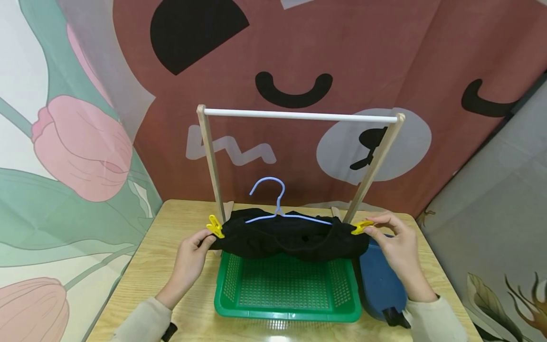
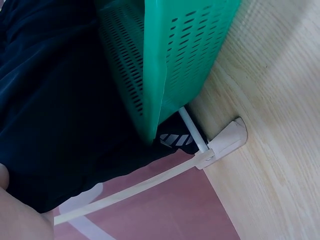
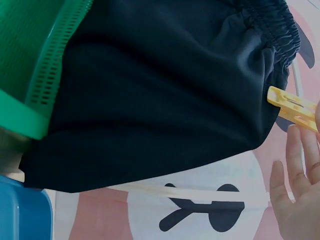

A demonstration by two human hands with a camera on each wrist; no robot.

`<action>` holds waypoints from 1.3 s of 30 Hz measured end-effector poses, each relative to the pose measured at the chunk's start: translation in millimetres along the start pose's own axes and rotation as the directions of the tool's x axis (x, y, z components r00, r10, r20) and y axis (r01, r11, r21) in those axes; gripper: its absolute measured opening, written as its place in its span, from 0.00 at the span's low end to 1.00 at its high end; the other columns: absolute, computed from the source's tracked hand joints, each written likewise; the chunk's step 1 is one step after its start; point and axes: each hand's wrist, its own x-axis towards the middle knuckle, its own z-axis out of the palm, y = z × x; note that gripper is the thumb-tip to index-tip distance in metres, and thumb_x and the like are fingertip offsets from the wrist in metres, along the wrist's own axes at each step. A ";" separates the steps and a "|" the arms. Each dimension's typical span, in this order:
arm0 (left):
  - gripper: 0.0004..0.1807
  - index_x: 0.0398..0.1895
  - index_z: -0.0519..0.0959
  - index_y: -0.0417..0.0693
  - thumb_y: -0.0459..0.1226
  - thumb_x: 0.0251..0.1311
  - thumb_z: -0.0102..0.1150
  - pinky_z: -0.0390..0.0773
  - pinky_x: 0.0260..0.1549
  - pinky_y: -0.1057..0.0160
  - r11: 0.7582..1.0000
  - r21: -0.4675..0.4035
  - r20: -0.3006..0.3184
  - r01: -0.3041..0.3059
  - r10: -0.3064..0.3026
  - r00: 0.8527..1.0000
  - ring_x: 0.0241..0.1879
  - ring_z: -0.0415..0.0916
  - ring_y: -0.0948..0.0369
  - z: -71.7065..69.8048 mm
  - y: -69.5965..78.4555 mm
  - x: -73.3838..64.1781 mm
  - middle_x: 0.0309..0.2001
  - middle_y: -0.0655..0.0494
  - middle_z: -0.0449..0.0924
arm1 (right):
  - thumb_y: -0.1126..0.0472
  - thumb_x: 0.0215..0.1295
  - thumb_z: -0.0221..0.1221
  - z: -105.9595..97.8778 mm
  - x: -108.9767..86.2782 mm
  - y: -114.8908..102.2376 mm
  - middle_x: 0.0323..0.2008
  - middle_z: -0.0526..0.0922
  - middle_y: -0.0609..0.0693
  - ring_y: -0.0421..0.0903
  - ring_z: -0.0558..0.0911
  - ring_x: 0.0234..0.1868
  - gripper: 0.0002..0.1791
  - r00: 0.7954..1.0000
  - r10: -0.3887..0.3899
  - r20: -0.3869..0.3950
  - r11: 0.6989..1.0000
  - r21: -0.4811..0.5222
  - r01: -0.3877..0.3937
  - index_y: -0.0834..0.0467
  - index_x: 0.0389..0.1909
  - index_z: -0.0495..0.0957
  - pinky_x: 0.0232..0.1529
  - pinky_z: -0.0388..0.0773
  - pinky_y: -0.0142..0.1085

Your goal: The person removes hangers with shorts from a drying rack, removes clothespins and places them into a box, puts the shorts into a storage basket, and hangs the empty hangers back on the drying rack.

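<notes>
Black elastic-waist pants (image 1: 295, 242) hang spread from a light-blue hanger (image 1: 280, 209), held up over the back of a green basket. My left hand (image 1: 192, 256) pinches the left edge of the pants, just under a yellow clothespin (image 1: 215, 226) clipped there. At the other side my right hand (image 1: 395, 244) pinches a second yellow clothespin (image 1: 362, 227) between thumb and fingers. The right wrist view shows that clothespin (image 3: 292, 107) biting the cloth below the gathered waistband (image 3: 272, 30). Only part of my left hand (image 2: 22, 220) shows in the left wrist view.
The green basket (image 1: 288, 316) stands on the wooden table (image 1: 141, 280). Behind it rises a wooden rack with a white rod (image 1: 299, 115). A blue case (image 1: 382, 285) lies right of the basket, under my right arm. Printed cloth (image 1: 278, 47) covers the back.
</notes>
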 end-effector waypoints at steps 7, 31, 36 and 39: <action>0.06 0.36 0.83 0.43 0.31 0.69 0.57 0.75 0.34 0.64 1.000 0.001 0.007 0.010 -0.010 1.000 0.33 0.73 0.60 -0.7 -0.6 -1.0 0.35 0.52 0.83 | 0.85 0.51 0.64 -9.2 -2.9 2.1 0.37 0.85 0.38 0.34 0.81 0.37 0.14 0.997 0.065 -0.043 0.997 0.036 -0.063 0.69 0.38 0.83 0.34 0.77 0.20; 0.06 0.37 0.83 0.44 0.33 0.69 0.57 0.76 0.38 0.62 0.999 0.012 0.009 0.036 -0.036 0.999 0.36 0.75 0.59 -1.8 -3.4 -2.6 0.37 0.53 0.84 | 0.73 0.57 0.69 -37.0 -17.9 58.1 0.31 0.82 0.38 0.28 0.78 0.30 0.13 0.982 0.141 0.123 0.964 -0.242 -0.108 0.66 0.44 0.83 0.33 0.73 0.20; 0.06 0.39 0.84 0.42 0.33 0.68 0.57 0.77 0.40 0.60 0.999 0.009 0.015 0.045 -0.045 0.999 0.39 0.76 0.58 -1.8 -2.2 -2.1 0.39 0.51 0.84 | 0.70 0.60 0.68 -39.5 -17.9 71.5 0.32 0.82 0.51 0.31 0.78 0.29 0.13 0.952 0.219 0.212 0.945 -0.290 -0.153 0.67 0.45 0.82 0.28 0.75 0.25; 0.07 0.41 0.84 0.41 0.33 0.69 0.57 0.77 0.42 0.58 0.999 0.006 0.020 0.052 -0.052 0.998 0.41 0.77 0.57 -1.7 -1.5 -1.9 0.41 0.50 0.85 | 0.66 0.62 0.67 -41.5 -18.2 78.4 0.35 0.81 0.55 0.35 0.78 0.29 0.15 0.913 0.295 0.281 0.921 -0.338 -0.193 0.67 0.48 0.80 0.28 0.76 0.30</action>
